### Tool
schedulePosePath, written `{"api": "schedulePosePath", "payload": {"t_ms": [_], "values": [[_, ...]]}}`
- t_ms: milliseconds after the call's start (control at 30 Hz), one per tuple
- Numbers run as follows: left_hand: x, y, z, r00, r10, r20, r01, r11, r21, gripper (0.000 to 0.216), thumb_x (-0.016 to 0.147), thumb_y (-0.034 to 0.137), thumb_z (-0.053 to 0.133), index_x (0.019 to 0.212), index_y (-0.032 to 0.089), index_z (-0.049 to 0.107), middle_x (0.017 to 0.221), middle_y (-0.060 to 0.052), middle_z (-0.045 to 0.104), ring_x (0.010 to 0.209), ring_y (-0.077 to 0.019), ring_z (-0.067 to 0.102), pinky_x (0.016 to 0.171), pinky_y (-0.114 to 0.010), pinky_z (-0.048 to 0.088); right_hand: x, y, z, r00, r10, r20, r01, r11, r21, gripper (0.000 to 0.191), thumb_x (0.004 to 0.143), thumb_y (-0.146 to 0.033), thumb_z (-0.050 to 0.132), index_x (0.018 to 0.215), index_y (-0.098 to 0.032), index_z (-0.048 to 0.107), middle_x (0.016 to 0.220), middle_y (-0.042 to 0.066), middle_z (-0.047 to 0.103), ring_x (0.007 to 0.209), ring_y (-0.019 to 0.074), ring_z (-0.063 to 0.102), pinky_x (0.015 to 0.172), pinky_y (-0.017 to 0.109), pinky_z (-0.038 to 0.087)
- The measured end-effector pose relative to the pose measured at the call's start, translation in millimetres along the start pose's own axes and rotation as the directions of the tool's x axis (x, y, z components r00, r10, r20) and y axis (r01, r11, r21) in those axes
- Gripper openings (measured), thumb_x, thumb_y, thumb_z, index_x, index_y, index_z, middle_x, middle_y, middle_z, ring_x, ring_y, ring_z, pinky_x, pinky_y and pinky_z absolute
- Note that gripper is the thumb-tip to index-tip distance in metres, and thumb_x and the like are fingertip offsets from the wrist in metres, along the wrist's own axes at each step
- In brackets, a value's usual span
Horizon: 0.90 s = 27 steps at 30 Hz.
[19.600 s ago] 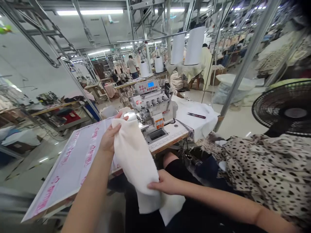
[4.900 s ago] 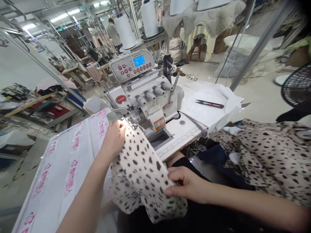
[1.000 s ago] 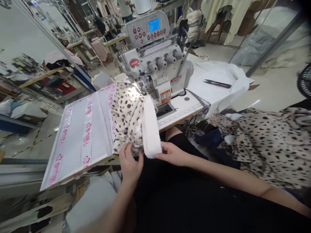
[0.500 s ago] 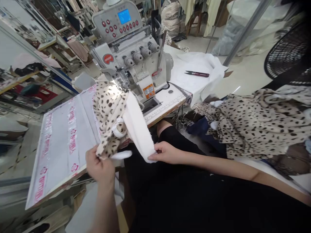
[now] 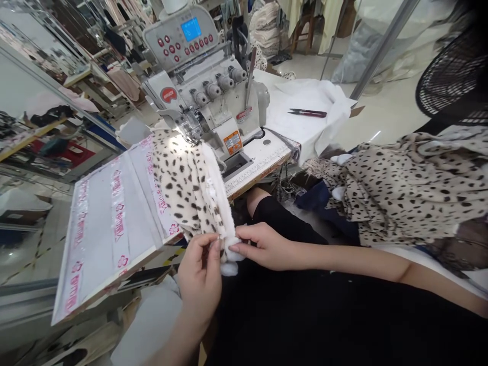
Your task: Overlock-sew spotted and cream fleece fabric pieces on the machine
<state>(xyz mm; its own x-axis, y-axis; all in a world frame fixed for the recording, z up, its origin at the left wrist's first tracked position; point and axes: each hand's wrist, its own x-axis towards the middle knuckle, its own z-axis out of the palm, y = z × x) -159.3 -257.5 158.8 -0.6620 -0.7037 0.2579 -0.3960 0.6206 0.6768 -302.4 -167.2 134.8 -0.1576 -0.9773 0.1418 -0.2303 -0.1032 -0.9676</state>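
A leopard-spotted fleece piece (image 5: 183, 188) with a white backing runs from the presser foot of the overlock sewing machine (image 5: 208, 96) down over the table edge towards me. My left hand (image 5: 200, 272) pinches its lower end from the left. My right hand (image 5: 261, 244) pinches the same lower end from the right, fingertips almost meeting the left hand's. The white edge of the fabric (image 5: 229, 251) bunches between the two hands.
The white table extension (image 5: 110, 223) with pink print lies to the left. Thread snips (image 5: 307, 113) rest on white cloth right of the machine. A heap of spotted fabric (image 5: 412, 183) sits at right, a black fan (image 5: 453, 81) beyond it. My lap is covered in black.
My two hands have come together at the fabric's lower end. The white strip that hung apart on the right now lies against the spotted piece.
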Motion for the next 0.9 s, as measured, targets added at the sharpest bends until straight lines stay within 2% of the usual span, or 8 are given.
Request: {"api": "schedulePosePath", "payload": {"t_ms": [100, 200, 267, 367, 467, 667, 767, 900], "values": [[-3.7, 4.0, -3.4, 0.959, -0.271, 0.083, 0.282, 0.939, -0.195, 0.022, 0.079, 0.032, 0.057, 0.095, 0.017, 0.055, 0.082, -0.002, 0.06, 0.07, -0.0112, 0.057, 0.063, -0.02, 0.048, -1.0, 3.0, 1.7, 1.0, 0.003, 0.014, -0.003, 1.0, -0.012, 0.021, 0.087, -0.027, 0.044, 0.07, -0.014, 0.045, 0.062, -0.004, 0.041, 0.056, 0.0066, 0.038, 0.054, 0.018, 0.032], [-4.5, 7.0, -5.9, 0.931, -0.34, 0.134, 0.364, 0.892, -0.267, 0.022, 0.076, 0.034, 0.06, 0.089, 0.016, 0.057, 0.076, -0.002, 0.059, 0.064, -0.0105, 0.056, 0.058, -0.02, 0.048, -0.8, 1.7, 2.6, 1.0, -0.007, 0.029, 0.008, 0.999, -0.053, 0.018, 0.087, -0.026, 0.043, 0.073, -0.014, 0.045, 0.064, -0.003, 0.043, 0.057, 0.0069, 0.039, 0.055, 0.019, 0.032], [-3.0, 8.5, -7.0, 0.953, -0.279, 0.119, 0.301, 0.923, -0.24, 0.018, 0.077, 0.032, 0.059, 0.086, 0.016, 0.058, 0.076, -0.002, 0.059, 0.064, -0.0103, 0.055, 0.058, -0.02, 0.047, -0.3, -0.8, 2.7, 0.999, -0.026, 0.033, 0.029, 0.996, -0.086, 0.018, 0.086, -0.024, 0.043, 0.072, -0.015, 0.042, 0.063, -0.003, 0.041, 0.056, 0.0065, 0.038, 0.054, 0.018, 0.031], [-0.2, 9.6, -7.5, 0.995, -0.066, 0.068, 0.074, 0.99, -0.118, 0.01, 0.078, 0.024, 0.058, 0.086, 0.018, 0.06, 0.082, -0.002, 0.059, 0.073, -0.0114, 0.056, 0.066, -0.022, 0.046, 0.2, -3.4, 2.4, 0.997, -0.072, 0.031, 0.075, 0.99, -0.116, 0.018, 0.085, -0.02, 0.043, 0.069, -0.016, 0.037, 0.06, -0.005, 0.036, 0.053, 0.0058, 0.034, 0.052, 0.018, 0.028], [0.2, 9.9, -7.1, 0.996, 0.079, 0.047, -0.077, 0.996, -0.041, 0.01, 0.079, 0.017, 0.057, 0.087, 0.02, 0.06, 0.085, 0.0, 0.059, 0.077, -0.0101, 0.056, 0.07, -0.022, 0.045, 0.0, -2.8, 1.8, 0.993, -0.111, 0.03, 0.114, 0.986, -0.121, 0.019, 0.086, -0.019, 0.042, 0.068, -0.016, 0.036, 0.06, -0.005, 0.034, 0.052, 0.0053, 0.033, 0.051, 0.017, 0.027], [2.2, 13.8, -1.9, 0.978, 0.207, 0.034, -0.208, 0.977, 0.053, 0.015, 0.078, 0.014, 0.057, 0.092, 0.019, 0.059, 0.084, 0.0, 0.058, 0.077, -0.0089, 0.055, 0.067, -0.019, 0.045, -0.2, -1.6, 0.3, 0.993, -0.115, 0.036, 0.119, 0.984, -0.131, 0.016, 0.084, -0.017, 0.041, 0.068, -0.015, 0.04, 0.06, -0.004, 0.038, 0.053, 0.0059, 0.037, 0.051, 0.017, 0.029], [7.7, 12.7, 0.3, 0.978, 0.196, 0.07, -0.199, 0.979, 0.038, 0.009, 0.077, 0.018, 0.058, 0.087, 0.017, 0.057, 0.08, 0.0, 0.057, 0.075, -0.01, 0.055, 0.067, -0.021, 0.045, -0.4, -2.4, -1.9, 0.992, -0.097, 0.08, 0.106, 0.987, -0.124, 0.015, 0.083, -0.016, 0.04, 0.069, -0.014, 0.043, 0.062, -0.003, 0.042, 0.054, 0.0065, 0.039, 0.052, 0.018, 0.032], [13.8, 5.7, -1.9, 0.968, 0.168, 0.186, -0.163, 0.986, -0.041, 0.005, 0.081, 0.018, 0.053, 0.084, 0.018, 0.056, 0.078, 0.0, 0.055, 0.072, -0.0096, 0.054, 0.064, -0.02, 0.044, 0.1, -0.6, -8.6, 0.979, -0.047, 0.196, 0.06, 0.997, -0.057, 0.019, 0.086, -0.023, 0.04, 0.072, -0.012, 0.048, 0.062, -0.002, 0.042, 0.055, 0.0062, 0.038, 0.054, 0.017, 0.034]]}}
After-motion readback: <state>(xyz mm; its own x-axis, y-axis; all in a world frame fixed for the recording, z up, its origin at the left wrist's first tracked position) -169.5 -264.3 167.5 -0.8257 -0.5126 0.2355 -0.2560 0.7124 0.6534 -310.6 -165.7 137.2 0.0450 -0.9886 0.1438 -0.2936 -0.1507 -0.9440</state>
